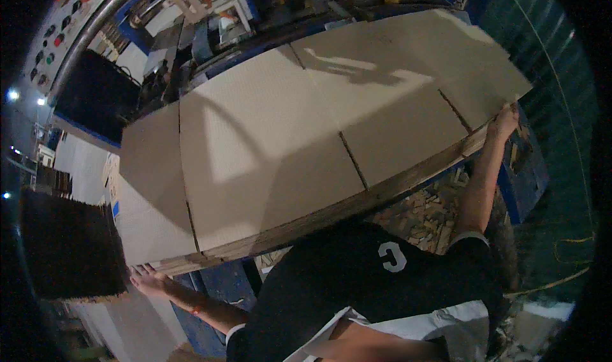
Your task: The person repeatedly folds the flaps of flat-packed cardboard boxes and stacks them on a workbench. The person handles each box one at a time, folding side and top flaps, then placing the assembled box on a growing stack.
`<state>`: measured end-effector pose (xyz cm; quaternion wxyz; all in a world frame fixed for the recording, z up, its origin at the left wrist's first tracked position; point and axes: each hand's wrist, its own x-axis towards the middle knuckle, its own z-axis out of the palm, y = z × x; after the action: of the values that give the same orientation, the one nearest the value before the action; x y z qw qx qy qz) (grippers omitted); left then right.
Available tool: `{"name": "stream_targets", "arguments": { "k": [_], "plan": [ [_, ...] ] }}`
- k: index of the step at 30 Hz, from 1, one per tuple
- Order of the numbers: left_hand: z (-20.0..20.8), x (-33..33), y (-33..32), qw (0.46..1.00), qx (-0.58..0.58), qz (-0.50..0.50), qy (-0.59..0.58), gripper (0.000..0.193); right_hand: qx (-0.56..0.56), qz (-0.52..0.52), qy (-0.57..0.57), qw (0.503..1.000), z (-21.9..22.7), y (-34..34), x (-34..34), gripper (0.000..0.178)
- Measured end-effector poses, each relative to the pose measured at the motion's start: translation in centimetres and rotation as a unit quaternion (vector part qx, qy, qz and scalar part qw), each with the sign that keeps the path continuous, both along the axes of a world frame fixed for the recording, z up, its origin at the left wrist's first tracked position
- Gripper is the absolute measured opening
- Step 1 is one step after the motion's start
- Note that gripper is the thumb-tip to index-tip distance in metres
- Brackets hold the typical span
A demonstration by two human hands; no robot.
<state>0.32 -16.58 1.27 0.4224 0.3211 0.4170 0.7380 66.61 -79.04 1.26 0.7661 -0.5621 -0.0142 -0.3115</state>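
A stack of flat brown cardboard sheets with dark slots lies across the machine's bed in front of me, its layered near edge toward my body. At its near left corner is my left hand, fingers spread and tips against the stack's end. My right hand is closed at the near right corner, gripping the edge of the sheets; its fingers are partly hidden. Shadows fall over the top sheet.
Behind the stack stands a blue-framed machine. A control panel with buttons and a metal rail are at the upper left. Cardboard scraps litter the floor below. Green corrugated sheeting borders the right; a dark stack stands left.
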Motion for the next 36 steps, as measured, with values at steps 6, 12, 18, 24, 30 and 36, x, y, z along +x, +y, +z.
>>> {"name": "stream_targets", "arguments": {
  "k": [6,12,18,24,30,36],
  "plan": [
    [-0.5,2.5,1.0,0.979,0.030,-0.193,0.055,0.037,-0.038,0.121,-0.054,0.990,10.4,3.7,-6.7,0.051],
    [3.7,8.4,-10.0,0.955,0.070,-0.180,0.223,0.024,-0.350,0.094,-0.032,0.931,5.6,9.9,-20.9,0.032],
    [4.2,15.5,-15.6,0.625,0.275,-0.424,0.595,0.051,-0.604,0.310,-0.302,0.669,1.9,13.2,-22.1,0.029],
    [5.0,17.8,-16.1,0.480,0.355,-0.404,0.693,0.048,-0.638,0.345,-0.285,0.626,3.2,13.8,-21.4,0.037],
    [4.3,18.9,-12.9,0.492,0.375,-0.382,0.687,0.046,-0.703,0.380,-0.292,0.525,3.3,15.8,-16.4,0.050],
    [3.8,24.6,-7.7,0.614,0.373,-0.370,0.589,0.054,-0.768,0.320,-0.268,0.485,3.4,22.9,-9.7,0.062]
  ]
}}
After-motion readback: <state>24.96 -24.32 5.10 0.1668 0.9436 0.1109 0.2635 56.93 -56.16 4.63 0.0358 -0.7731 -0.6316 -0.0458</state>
